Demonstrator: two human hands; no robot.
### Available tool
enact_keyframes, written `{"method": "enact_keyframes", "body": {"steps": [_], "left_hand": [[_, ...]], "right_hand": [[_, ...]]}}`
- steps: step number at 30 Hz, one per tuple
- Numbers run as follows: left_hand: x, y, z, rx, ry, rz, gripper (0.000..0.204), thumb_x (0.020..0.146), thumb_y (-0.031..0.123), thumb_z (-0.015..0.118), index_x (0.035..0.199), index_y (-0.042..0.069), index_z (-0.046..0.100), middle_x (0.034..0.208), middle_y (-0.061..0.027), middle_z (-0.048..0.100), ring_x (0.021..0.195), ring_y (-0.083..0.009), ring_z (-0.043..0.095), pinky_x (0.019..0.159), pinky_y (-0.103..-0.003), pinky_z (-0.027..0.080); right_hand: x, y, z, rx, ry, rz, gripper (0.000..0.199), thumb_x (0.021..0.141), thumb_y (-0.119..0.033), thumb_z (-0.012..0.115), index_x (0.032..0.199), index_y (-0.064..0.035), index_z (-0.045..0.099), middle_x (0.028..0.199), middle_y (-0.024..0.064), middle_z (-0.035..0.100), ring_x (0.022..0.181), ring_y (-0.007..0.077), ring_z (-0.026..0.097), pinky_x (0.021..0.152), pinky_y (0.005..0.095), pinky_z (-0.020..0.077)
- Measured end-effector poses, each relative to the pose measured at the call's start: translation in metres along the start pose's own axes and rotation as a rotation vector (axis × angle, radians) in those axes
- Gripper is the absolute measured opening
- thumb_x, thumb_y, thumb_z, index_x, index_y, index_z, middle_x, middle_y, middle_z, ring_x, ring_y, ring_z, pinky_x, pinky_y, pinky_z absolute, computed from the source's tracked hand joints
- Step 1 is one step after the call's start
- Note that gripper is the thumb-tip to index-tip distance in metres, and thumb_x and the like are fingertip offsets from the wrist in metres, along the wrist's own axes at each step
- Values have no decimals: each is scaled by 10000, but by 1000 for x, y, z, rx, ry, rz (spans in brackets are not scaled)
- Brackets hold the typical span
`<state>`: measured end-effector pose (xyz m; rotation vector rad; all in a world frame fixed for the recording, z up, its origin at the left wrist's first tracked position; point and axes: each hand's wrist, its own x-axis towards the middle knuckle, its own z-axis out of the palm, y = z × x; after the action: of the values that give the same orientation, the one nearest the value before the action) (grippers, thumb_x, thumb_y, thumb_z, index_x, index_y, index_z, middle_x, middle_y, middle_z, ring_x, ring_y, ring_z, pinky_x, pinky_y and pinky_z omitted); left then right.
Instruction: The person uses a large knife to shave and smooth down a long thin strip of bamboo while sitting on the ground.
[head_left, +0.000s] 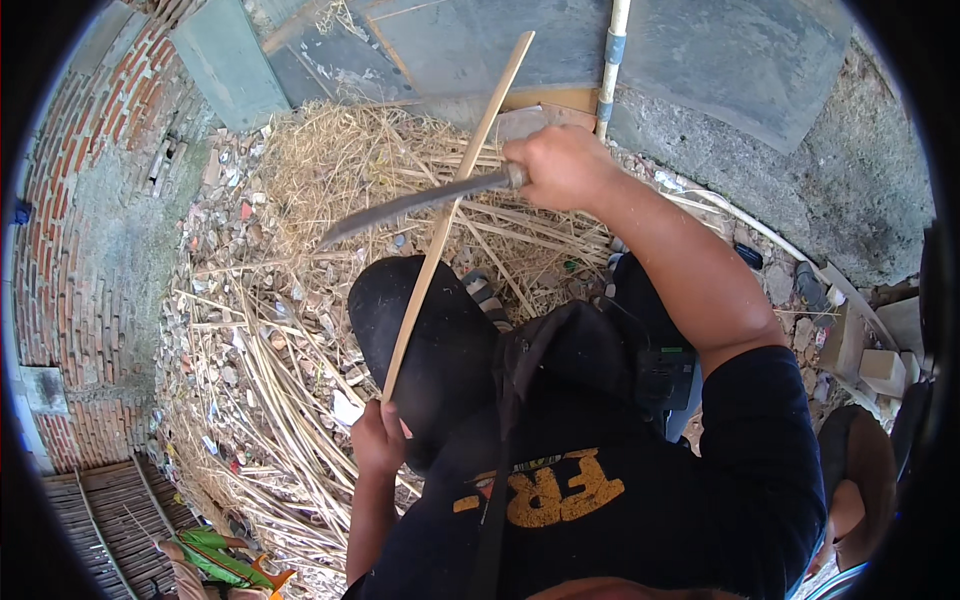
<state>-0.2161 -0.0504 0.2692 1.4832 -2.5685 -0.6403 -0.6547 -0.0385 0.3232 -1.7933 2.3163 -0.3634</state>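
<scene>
A long, pale bamboo strip (431,258) slants up and away across my lap. Its near end is gripped in my left hand (378,440), fingers closed around it. My right hand (566,168) is wrapped round the handle of a machete (410,204). The dark blade points left and crosses over the strip at about its middle; whether it touches the strip I cannot tell. The strip's far end sticks up past the blade, held by nothing. Below the strip is my dark-clothed left knee (395,310).
Split bamboo strips (290,400) lie over rubble at left. A heap of dry shavings (350,160) sits ahead, by grey boards (480,50) and a white pipe (613,60). A brick wall (80,230) stands left. Other people show at lower left (215,560) and lower right (857,470).
</scene>
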Motion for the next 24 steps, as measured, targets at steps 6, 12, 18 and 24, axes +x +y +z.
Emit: {"method": "enact_keyframes", "body": {"steps": [6, 12, 18, 24], "left_hand": [[-2, -5, 1, 133, 30, 14, 481, 1042, 390, 415, 756, 18, 517, 563, -124, 620, 566, -318, 663, 537, -417, 502], [1, -3, -5, -95, -35, 33, 505, 1048, 404, 400, 748, 13, 510, 546, -113, 607, 541, -302, 656, 529, -390, 502], [4, 0, -7, -126, -41, -6, 508, 1048, 389, 414, 715, 20, 520, 553, -110, 613, 547, -294, 659, 527, -381, 498], [-3, -5, -10, -92, -55, 13, 519, 1049, 405, 406, 741, 6, 531, 572, -124, 632, 559, -305, 658, 545, -374, 499]], "right_hand": [[18, 33, 27, 20, 169, -1, 236, 709, -180, 664, 925, -84, 662, 804, 153, 692, 816, 360, 680, 738, 487, 537], [3, -1, 8, 25, 93, -50, 216, 717, -195, 650, 903, -85, 667, 791, 166, 684, 809, 369, 674, 730, 492, 537], [23, 30, 26, 127, 307, 26, 199, 716, -179, 653, 896, -94, 670, 775, 161, 678, 790, 372, 670, 734, 479, 541], [5, -15, 17, 35, -28, -76, 231, 737, -191, 651, 950, -103, 679, 862, 169, 697, 857, 367, 683, 775, 479, 547]]}}
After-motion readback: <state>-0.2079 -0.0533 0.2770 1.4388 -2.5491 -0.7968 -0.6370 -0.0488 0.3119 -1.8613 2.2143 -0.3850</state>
